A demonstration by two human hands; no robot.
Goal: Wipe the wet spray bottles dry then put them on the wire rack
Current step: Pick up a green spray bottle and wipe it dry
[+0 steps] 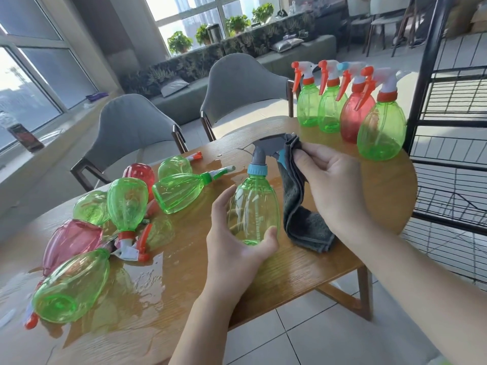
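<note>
My left hand [232, 241] grips the belly of a green spray bottle [254, 206] with a blue collar and grey trigger head, held upright over the table. My right hand [332, 180] holds a grey cloth [300, 206] against the bottle's trigger head; the cloth hangs down beside the bottle. Several wet green and red bottles [126, 204] lie in a heap on the table's left side. Several upright bottles [353, 106] stand in a row at the table's far right. The black wire rack [453, 122] stands at the right edge, its visible shelves bare.
The wooden table [303, 270] has puddles of water [142, 283] around the heap on the left. Two grey chairs [131, 127] stand behind it. Tiled floor shows below the table's near edge.
</note>
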